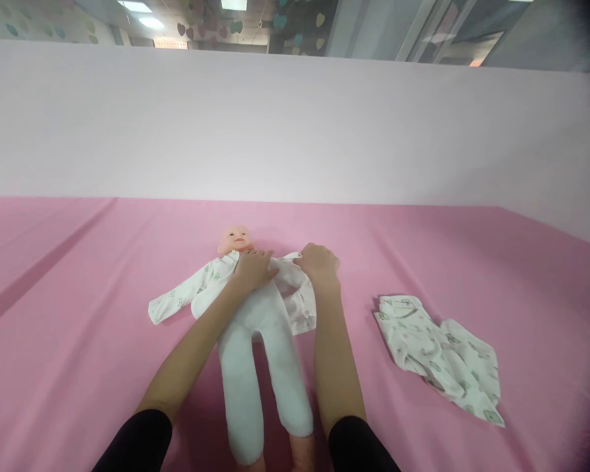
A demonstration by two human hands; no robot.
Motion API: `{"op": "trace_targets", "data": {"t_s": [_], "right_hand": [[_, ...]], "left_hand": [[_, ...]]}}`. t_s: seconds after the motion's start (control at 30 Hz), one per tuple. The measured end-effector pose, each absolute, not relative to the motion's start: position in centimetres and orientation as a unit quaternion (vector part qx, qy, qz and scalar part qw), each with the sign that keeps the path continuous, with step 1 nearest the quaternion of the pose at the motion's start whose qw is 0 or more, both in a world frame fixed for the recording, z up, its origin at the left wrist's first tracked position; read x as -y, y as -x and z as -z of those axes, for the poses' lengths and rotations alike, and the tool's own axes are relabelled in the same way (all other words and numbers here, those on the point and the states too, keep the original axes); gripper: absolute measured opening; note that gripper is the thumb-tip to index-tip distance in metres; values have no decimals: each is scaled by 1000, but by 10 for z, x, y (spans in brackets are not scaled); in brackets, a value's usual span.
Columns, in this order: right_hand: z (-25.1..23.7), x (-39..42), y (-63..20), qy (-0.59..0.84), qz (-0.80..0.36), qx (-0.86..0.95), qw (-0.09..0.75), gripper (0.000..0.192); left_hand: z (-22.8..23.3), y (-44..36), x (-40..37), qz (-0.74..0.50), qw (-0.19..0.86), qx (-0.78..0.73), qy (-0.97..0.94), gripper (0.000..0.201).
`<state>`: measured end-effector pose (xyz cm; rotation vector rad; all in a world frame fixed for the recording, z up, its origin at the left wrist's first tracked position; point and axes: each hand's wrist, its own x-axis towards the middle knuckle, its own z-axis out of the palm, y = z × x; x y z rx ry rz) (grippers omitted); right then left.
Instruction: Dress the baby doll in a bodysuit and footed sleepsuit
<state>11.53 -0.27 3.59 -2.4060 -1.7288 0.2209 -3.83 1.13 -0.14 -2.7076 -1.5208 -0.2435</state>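
Note:
A baby doll [255, 314] lies on its back on a pink sheet, its head [236, 238] away from me and its legs toward me. A white baby shirt [179, 298] with a small green print covers its arm on the left. On the right, the shirt front is folded open, showing its plain inside and a snap. My left hand [254, 269] rests on the doll's upper chest, fingers stretched out and thumb apart. My right hand [319, 263] is closed on the edge of the shirt, right of the doll's shoulder. The doll's arm on that side is hidden.
Printed white baby clothing [440, 354] lies folded on the pink sheet [78, 367] to the right. A white padded wall [295, 131] rises behind the sheet. Above it, a glass pane shows hanging heart decorations and ceiling lights.

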Motion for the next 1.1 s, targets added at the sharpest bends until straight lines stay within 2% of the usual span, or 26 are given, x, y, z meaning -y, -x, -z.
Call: {"op": "trace_targets", "data": {"t_s": [0.17,0.33,0.47,0.53,0.67,0.77,0.83,0.93,1.0,1.1], "right_hand": [[-50,17,-137,809,-126,568,78,16],[-51,11,-128,688,-197,671,192,18],[-36,-7,-99,657,-165,685,268,19],[-29,-12,-88,635,-183,690,296,18],[-33,-7,-87,585,-332,650,354,19],[-46,3,-97,536,-449,626,345,21],[-51,7,-105,519,-483,621,335,22],[-47,5,-121,553,-468,591,356,19],[-38,1,-133,623,-387,583,351,14],[-22,-3,-148,701,-281,599,264,10]], "left_hand": [[2,38,-11,84,3,485,870,45],[4,37,-14,84,-3,488,869,46],[3,38,-13,83,5,491,867,60],[1,40,-13,85,-3,496,864,65],[-1,44,-16,125,-54,512,848,48],[2,47,-20,156,-111,521,832,29],[4,48,-23,196,-159,504,826,25],[6,50,-24,270,-217,472,811,23],[5,50,-23,304,-231,475,793,17],[4,50,-22,343,-237,478,773,12]]}}
